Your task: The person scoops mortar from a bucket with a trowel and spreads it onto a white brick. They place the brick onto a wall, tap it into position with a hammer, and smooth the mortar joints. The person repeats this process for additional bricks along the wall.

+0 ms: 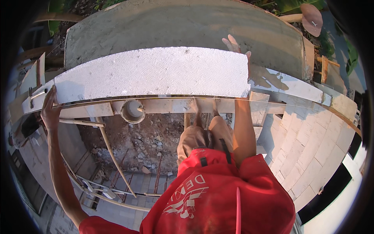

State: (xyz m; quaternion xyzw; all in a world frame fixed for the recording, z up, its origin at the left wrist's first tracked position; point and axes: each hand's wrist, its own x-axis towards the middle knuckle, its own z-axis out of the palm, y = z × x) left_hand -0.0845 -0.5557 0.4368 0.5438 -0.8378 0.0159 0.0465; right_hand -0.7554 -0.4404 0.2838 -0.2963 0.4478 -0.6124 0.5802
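Observation:
A long white aerated concrete block (152, 74) lies across the view along the top of the wall. My left hand (50, 111) is closed at its left end, fingers pressed up against the corner. At the opposite end my right hand (236, 46) reaches round the far corner. Its fingers stick out past the far edge and the thumb shows beside the end; the block hides the palm and part of the forearm. A thin string (288, 104) runs along the near side of the wall.
Beyond the block is a grey cement-coated surface (187, 23). A bucket (133, 120) with pale contents stands on a plank near my bare feet. White blocks (300, 87) continue rightward. A light-handled tool (38, 94) lies far left. Rubble and poles (113, 152) are below; a cap (311, 20) hangs top right.

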